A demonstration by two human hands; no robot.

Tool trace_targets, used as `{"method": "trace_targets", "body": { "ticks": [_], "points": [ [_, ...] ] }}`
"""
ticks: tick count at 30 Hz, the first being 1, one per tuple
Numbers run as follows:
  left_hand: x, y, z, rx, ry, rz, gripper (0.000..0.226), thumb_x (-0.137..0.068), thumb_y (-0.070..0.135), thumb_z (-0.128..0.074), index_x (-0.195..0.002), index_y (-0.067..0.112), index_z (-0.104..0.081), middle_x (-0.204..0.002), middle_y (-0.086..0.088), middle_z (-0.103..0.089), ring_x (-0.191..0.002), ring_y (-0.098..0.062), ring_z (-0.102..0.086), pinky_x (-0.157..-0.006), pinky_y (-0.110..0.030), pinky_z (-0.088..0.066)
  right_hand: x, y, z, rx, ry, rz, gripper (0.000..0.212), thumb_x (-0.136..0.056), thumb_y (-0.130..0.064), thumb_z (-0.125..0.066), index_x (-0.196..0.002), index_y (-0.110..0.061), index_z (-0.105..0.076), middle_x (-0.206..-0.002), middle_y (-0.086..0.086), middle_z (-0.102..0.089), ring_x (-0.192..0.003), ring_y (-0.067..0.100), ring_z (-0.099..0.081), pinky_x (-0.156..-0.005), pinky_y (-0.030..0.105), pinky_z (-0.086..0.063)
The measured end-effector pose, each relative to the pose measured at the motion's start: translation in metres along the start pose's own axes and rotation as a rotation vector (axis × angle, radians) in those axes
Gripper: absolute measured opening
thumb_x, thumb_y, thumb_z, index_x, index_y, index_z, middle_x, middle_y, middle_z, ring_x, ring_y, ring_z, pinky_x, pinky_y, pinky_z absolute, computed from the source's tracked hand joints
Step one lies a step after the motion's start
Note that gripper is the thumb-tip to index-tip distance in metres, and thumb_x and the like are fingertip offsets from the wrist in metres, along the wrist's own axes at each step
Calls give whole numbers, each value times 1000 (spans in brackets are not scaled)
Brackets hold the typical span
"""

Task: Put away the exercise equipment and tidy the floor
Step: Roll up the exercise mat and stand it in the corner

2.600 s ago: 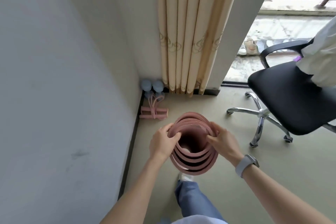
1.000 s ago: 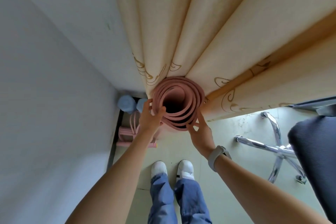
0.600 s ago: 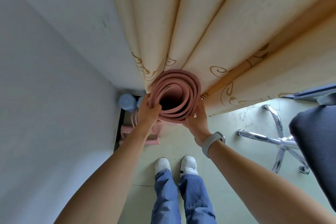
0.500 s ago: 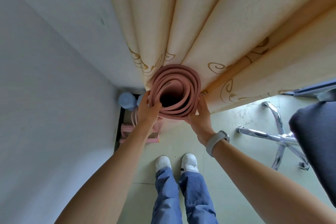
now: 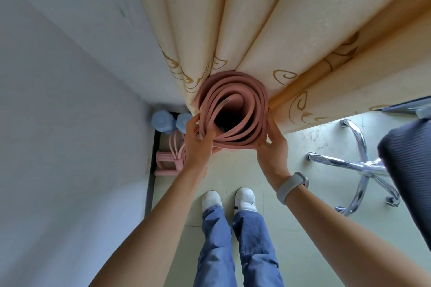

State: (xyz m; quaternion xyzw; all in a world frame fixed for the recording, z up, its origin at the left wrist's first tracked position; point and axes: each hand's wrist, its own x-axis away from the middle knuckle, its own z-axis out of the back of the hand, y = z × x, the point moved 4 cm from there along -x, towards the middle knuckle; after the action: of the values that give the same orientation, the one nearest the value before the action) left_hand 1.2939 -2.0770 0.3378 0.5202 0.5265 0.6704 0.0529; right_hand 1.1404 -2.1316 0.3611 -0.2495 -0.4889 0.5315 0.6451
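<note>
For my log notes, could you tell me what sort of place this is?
Probably a room corner at home: cream curtain, office chair, and blue dumbbells stored by the wall beside the rolled mat.

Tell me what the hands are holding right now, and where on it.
The rolled pink mat, at its top end: left hand grips the left rim, right hand presses its right outer side.
</note>
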Motion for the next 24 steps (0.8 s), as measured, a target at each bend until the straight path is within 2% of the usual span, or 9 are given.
{"method": "trace_targets", "body": {
  "ticks": [3, 6, 7, 10, 15, 19, 21, 22, 24],
  "points": [
    [0, -1, 2, 42, -23, 37, 34, -89, 9, -58, -106, 36, -48, -114, -2, -60, -99, -21, -65, -72, -38, -60, 1, -2, 4, 22, -17, 29, 55, -90, 1, -45, -138, -25, -40, -127, -10, -55, -115, 4, -49, -83, -4, -38],
    [-2, -16, 4, 11, -24, 128, 45, -85, 2, -56, -120, 27, -42, -124, -7, -55, -107, -30, -62, -67, -35, -61, -5, 11, 0, 66, -65, -61, 55, -91, -5, -47, -138, -31, -39, -128, -11, -56, -115, 10, -53, -95, 20, -44],
    [-1, -20, 3, 5, -15, 151, 46, -85, 1, -55, -121, 26, -41, -125, -6, -54, -109, -30, -61, -66, -34, -60, -7, 16, -2, 94, -90, -91, 55, -91, -8, -47, -139, -33, -37, -125, -7, -59, -111, 14, -56, -94, 26, -46],
    [-3, -20, -5, -32, -63, 119, 48, -84, 5, -62, -121, 27, -40, -121, 0, -54, -104, -21, -61, -63, -27, -59, -11, 24, -2, 156, -123, -117, 57, -93, -9, -43, -142, -35, -30, -106, 3, -66, -96, 25, -61, -87, 38, -50],
    [-1, -13, -17, -198, -112, 96, 61, -86, 17, -64, -135, 25, -30, -112, 7, -49, -101, -15, -57, -62, -21, -54, -18, 30, 9, 162, -159, -174, 65, -92, -5, -40, -142, -40, -20, -112, 4, -63, -105, 30, -59, -93, 49, -50],
    [4, -16, -25, -332, -109, 65, 67, -84, 20, -67, -138, 20, -27, -116, 6, -46, -90, -8, -54, -67, -23, -52, -9, 37, 11, 62, -123, -207, 69, -91, 0, -38, -143, -41, -18, -137, 3, -51, -118, 20, -51, -104, 49, -42],
    [8, -16, -27, -334, -100, 96, 68, -84, 21, -67, -139, 20, -27, -116, 5, -45, -86, -8, -54, -61, -21, -50, -3, 38, 11, -9, -62, -220, 65, -92, -5, -42, -142, -40, -21, -141, -4, -47, -127, 20, -47, -103, 50, -42],
    [10, -17, -28, -328, -102, 99, 68, -84, 21, -67, -139, 20, -28, -117, 4, -45, -90, -11, -54, -61, -20, -50, 0, 37, 12, -28, -29, -219, 62, -92, -7, -44, -142, -37, -23, -142, -5, -46, -127, 20, -47, -104, 48, -43],
    [16, -17, -28, -351, -103, 71, 66, -84, 21, -67, -139, 19, -30, -125, 0, -48, -105, -16, -53, -76, -28, -54, 6, 34, 15, -46, 24, -217, 55, -93, -10, -44, -142, -28, -28, -141, -2, -47, -124, 20, -50, -104, 44, -43]
  ]
}}
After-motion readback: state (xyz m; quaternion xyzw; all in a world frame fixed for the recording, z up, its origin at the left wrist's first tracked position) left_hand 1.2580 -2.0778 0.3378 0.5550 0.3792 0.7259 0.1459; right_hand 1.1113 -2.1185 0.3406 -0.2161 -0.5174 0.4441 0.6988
